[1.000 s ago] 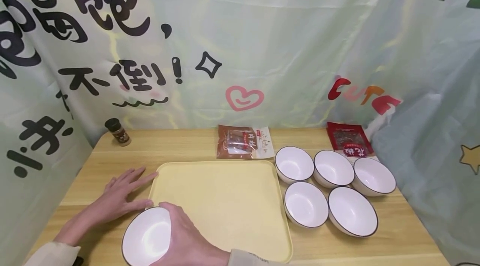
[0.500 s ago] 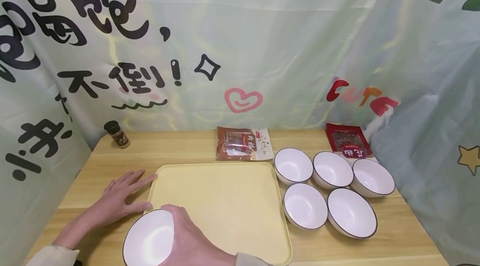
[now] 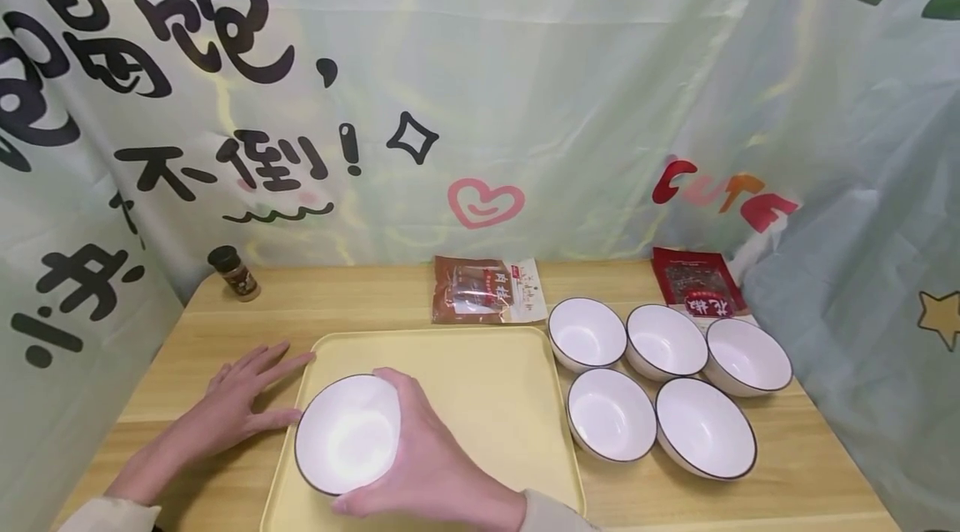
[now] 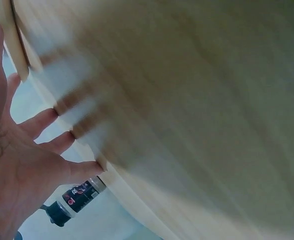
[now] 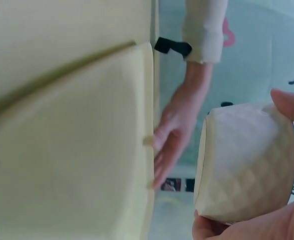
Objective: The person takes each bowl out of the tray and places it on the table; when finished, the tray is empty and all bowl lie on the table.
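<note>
A white bowl with a dark rim (image 3: 347, 436) is gripped by my right hand (image 3: 427, 453), thumb and fingers on opposite sides of it, over the left part of the yellow tray (image 3: 480, 399). In the right wrist view the bowl's side (image 5: 252, 165) shows a diamond-patterned surface, and it is held clear of the tray. My left hand (image 3: 240, 399) lies with spread fingers at the tray's left edge, its index fingertip and thumb touching the rim. From the left wrist view, several fingertips (image 4: 66, 137) rest on the wooden table.
Several more white bowls (image 3: 611, 414) stand in two rows right of the tray. A brown-and-white packet (image 3: 489, 290) lies behind the tray, a red packet (image 3: 697, 282) at the back right. A dark-capped spice jar (image 3: 235, 273) stands at the back left. Printed cloth (image 3: 570, 98) borders the table.
My right hand has carried the bowl up and to the right, from the tray's front left corner to over the tray. My left hand has stayed at the tray's edge.
</note>
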Demonstrator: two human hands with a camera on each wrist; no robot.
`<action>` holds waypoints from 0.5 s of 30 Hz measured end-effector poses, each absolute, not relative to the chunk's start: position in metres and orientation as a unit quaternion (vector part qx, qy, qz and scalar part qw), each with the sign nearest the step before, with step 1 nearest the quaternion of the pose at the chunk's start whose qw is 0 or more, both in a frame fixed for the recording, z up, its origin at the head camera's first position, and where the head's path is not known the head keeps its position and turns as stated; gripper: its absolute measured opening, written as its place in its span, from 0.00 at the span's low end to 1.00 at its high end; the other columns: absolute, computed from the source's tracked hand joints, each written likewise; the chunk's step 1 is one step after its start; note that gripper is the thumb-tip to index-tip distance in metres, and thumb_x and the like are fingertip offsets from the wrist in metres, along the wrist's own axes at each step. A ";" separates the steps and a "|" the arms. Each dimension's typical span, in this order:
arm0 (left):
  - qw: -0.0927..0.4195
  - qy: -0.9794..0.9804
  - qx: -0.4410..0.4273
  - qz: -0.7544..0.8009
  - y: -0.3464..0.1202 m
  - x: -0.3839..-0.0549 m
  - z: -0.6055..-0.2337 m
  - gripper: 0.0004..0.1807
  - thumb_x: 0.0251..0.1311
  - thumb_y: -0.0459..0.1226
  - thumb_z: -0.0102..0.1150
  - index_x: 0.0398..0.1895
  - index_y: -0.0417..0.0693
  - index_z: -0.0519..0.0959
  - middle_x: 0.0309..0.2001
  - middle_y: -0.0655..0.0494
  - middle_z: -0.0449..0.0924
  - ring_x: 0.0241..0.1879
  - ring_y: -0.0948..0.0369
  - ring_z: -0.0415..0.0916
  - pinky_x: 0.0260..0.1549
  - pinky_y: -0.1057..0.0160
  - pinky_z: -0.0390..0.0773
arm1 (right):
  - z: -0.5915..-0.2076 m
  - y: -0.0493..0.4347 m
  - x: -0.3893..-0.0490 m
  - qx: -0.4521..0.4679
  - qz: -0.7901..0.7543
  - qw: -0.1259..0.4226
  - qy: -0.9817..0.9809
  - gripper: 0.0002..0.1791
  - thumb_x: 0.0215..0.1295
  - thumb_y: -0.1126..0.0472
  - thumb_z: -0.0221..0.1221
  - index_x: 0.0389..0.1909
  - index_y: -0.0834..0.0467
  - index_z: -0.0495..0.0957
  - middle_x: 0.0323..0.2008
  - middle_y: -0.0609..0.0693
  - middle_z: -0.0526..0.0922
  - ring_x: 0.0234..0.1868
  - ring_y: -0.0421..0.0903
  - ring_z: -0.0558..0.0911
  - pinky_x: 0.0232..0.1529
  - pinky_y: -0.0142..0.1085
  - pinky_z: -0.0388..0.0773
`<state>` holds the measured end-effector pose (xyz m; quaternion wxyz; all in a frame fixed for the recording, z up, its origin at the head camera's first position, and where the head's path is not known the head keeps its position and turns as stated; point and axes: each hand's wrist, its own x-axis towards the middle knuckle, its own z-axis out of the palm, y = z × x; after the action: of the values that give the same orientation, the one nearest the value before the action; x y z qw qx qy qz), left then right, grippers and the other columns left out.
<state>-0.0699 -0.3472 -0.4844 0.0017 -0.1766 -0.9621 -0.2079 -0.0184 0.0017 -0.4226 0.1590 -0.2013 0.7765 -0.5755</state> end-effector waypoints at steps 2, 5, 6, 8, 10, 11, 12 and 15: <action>0.007 -0.962 -0.179 -0.208 -0.348 -0.069 -0.485 0.45 0.61 0.59 0.78 0.82 0.65 0.72 0.80 0.29 0.61 0.74 0.23 0.55 0.59 0.11 0.50 | -0.421 0.008 -0.020 -0.202 -0.581 0.151 0.774 0.68 0.40 0.50 0.90 0.81 0.36 0.57 0.67 0.41 0.73 0.60 0.40 0.78 0.56 0.42 0.80; 0.012 -0.961 -0.182 -0.209 -0.348 -0.068 -0.486 0.46 0.61 0.58 0.78 0.82 0.65 0.72 0.80 0.29 0.62 0.74 0.23 0.56 0.58 0.11 0.50 | -0.417 0.018 -0.023 -0.200 -0.587 0.139 0.772 0.68 0.40 0.50 0.90 0.81 0.39 0.58 0.67 0.43 0.73 0.60 0.42 0.79 0.57 0.43 0.80; 0.014 -0.961 -0.182 -0.209 -0.348 -0.067 -0.486 0.46 0.61 0.58 0.78 0.82 0.65 0.72 0.79 0.29 0.62 0.74 0.23 0.56 0.58 0.11 0.51 | -0.416 0.021 -0.024 -0.199 -0.588 0.136 0.772 0.68 0.39 0.50 0.90 0.81 0.40 0.59 0.67 0.44 0.74 0.60 0.43 0.79 0.57 0.44 0.80; 0.017 -0.960 -0.183 -0.210 -0.348 -0.067 -0.486 0.45 0.61 0.58 0.78 0.82 0.66 0.72 0.79 0.29 0.62 0.74 0.23 0.57 0.58 0.11 0.51 | -0.412 0.027 -0.026 -0.195 -0.587 0.128 0.775 0.68 0.39 0.50 0.90 0.81 0.40 0.59 0.67 0.45 0.74 0.60 0.45 0.80 0.57 0.45 0.80; 0.019 -0.960 -0.184 -0.208 -0.348 -0.067 -0.486 0.45 0.61 0.57 0.78 0.82 0.66 0.72 0.79 0.29 0.62 0.74 0.23 0.57 0.57 0.11 0.51 | -0.408 0.034 -0.028 -0.187 -0.587 0.124 0.778 0.68 0.38 0.50 0.90 0.81 0.39 0.59 0.67 0.45 0.74 0.61 0.46 0.80 0.57 0.47 0.80; 0.020 -0.960 -0.185 -0.207 -0.348 -0.067 -0.486 0.45 0.62 0.57 0.78 0.82 0.66 0.71 0.79 0.29 0.62 0.74 0.23 0.57 0.57 0.11 0.52 | -0.406 0.038 -0.029 -0.184 -0.587 0.121 0.779 0.68 0.38 0.51 0.90 0.81 0.39 0.59 0.67 0.45 0.74 0.61 0.47 0.80 0.57 0.48 0.80; 0.021 -0.960 -0.186 -0.207 -0.348 -0.068 -0.487 0.45 0.62 0.57 0.78 0.82 0.67 0.71 0.79 0.29 0.62 0.74 0.23 0.57 0.57 0.11 0.52 | -0.404 0.042 -0.030 -0.179 -0.589 0.120 0.778 0.68 0.38 0.51 0.90 0.81 0.40 0.59 0.67 0.46 0.74 0.61 0.48 0.80 0.58 0.49 0.80; 0.021 -0.960 -0.188 -0.205 -0.348 -0.068 -0.487 0.45 0.62 0.57 0.78 0.83 0.67 0.71 0.79 0.29 0.62 0.74 0.23 0.57 0.57 0.12 0.52 | -0.397 0.054 -0.035 -0.172 -0.595 0.109 0.777 0.69 0.38 0.51 0.90 0.82 0.40 0.59 0.69 0.47 0.74 0.62 0.50 0.80 0.59 0.52 0.79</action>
<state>-0.0680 -0.3483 -0.4868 0.0214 -0.1880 -0.9603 -0.2052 -0.0350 0.0540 -0.3967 0.1085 -0.1719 0.7774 -0.5953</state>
